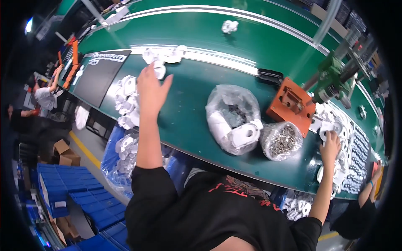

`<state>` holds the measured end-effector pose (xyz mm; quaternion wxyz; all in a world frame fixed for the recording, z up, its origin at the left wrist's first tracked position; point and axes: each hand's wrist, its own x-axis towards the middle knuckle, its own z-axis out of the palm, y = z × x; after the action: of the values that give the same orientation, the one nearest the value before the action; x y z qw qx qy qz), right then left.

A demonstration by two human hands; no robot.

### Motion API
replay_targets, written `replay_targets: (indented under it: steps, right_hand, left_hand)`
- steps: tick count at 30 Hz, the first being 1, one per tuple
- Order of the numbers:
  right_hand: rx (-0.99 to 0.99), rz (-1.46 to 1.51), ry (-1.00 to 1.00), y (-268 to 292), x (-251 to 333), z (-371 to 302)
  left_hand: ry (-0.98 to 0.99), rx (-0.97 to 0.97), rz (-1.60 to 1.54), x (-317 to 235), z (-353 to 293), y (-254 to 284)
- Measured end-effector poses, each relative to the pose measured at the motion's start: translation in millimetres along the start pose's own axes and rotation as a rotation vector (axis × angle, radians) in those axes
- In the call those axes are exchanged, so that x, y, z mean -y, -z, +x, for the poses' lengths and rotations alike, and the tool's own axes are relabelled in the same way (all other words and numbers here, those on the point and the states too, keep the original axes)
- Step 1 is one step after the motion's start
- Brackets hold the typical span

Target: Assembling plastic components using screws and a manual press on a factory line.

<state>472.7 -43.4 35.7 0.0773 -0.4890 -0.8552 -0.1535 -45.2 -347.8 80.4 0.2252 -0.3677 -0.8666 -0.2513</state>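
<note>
My left hand [153, 88] reaches over the left part of the green table, thumb spread from the fingers. It is open, its fingertips beside a small group of white plastic parts [159, 70]. More white plastic pieces [127, 94] are heaped left of that forearm. On the right, my right hand [331, 147] has its fingers closed at a white plastic part with a round hole [329, 128], at the near side of a pile of similar parts. Its fingertips partly hide the contact. Between the hands stands a clear plastic bag [212, 109] with dark small pieces inside and a white part [243, 136] on its rim.
A bag of metal screws [284, 142] stands by an orange fixture [289, 104] under a green press [331, 79]. A black object [270, 76] lies behind. Beyond runs a green conveyor [188, 27] carrying a white part [229, 26]. Other people work at both sides.
</note>
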Motion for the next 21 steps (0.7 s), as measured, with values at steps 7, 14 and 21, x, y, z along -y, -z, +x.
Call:
replay_targets:
  steps: [7,14,21]
  right_hand:
    - [-0.143,0.075,0.108,-48.0,-42.4,10.5]
    - [-0.313,0.437,0.045,-51.1,-65.4,17.5]
    - [-0.341,1.353,-0.226,-22.2,-68.4,-7.9]
  left_hand:
    - [0.275,0.208,-0.164,73.1,-63.7,31.7]
    - [0.115,0.008,-0.168,76.3,-82.4,3.5]
    - [0.176,0.068,-0.285,60.0,-68.8,3.9]
